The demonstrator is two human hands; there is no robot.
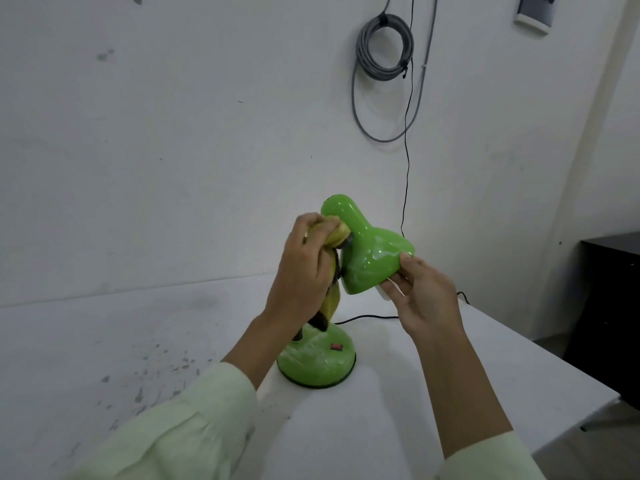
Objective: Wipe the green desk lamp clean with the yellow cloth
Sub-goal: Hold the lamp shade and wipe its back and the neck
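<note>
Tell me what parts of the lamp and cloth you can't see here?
Head view only:
- The lamp neck: hidden behind the left hand and the cloth.
- Inside the shade, the bulb: the shade faces away, with the right hand across its rim.
- Most of the cloth: bunched inside the left hand.
- The red switch on the base: too small to read its position.
- Where the black cord ends: not traceable.

Yellow cloth [334,233] against green lamp shade [370,251]

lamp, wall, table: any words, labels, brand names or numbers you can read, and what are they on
None can be read.
Green desk lamp: no lettering shows on shade or base.
Red switch on the lamp base: any marking is too small to read.
Grey wall box: cut off at the frame edge, no legible text.
</note>
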